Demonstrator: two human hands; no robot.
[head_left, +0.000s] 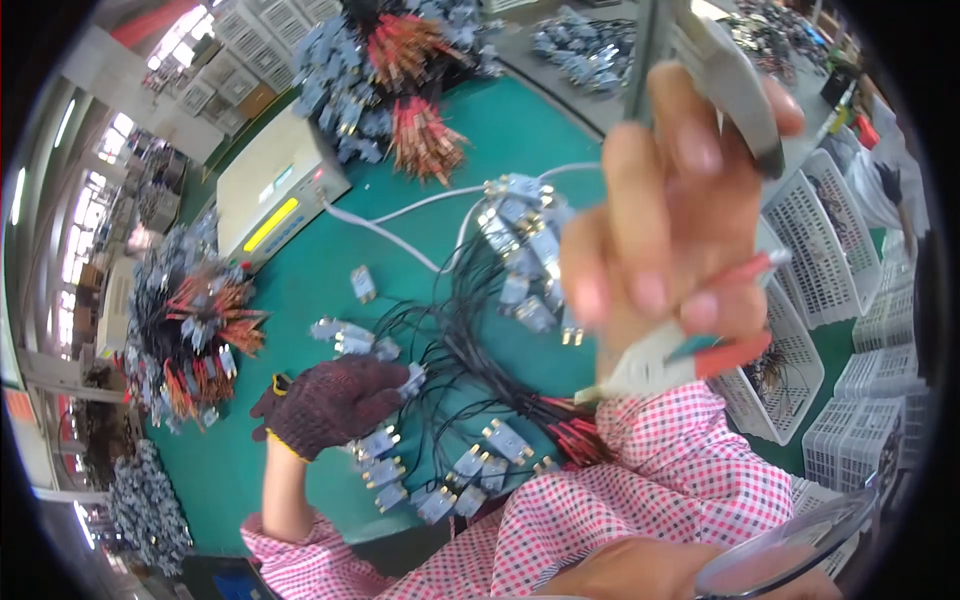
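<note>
My left hand (335,405), in a dark knitted glove, is low over the green table at left of the middle. Its fingertips are closed on a small blue-grey connector (412,380) with a black cable. My bare right hand (680,220) is raised close to the camera, its fingers curled. Around it show a grey curved piece (735,95) with a dark tip and a pale grey tool with red-orange handles (650,365); blur hides their exact kind. Black cables (470,340) with connectors fan out between my hands, their red wire ends (575,430) bundled near my sleeve.
A beige box-shaped device (280,190) with a yellow display stands at the back left, a white cable running from it. Cable bundles (195,330) lie at the left and more connectors (350,80) at the back. White plastic baskets (820,240) stand along the right.
</note>
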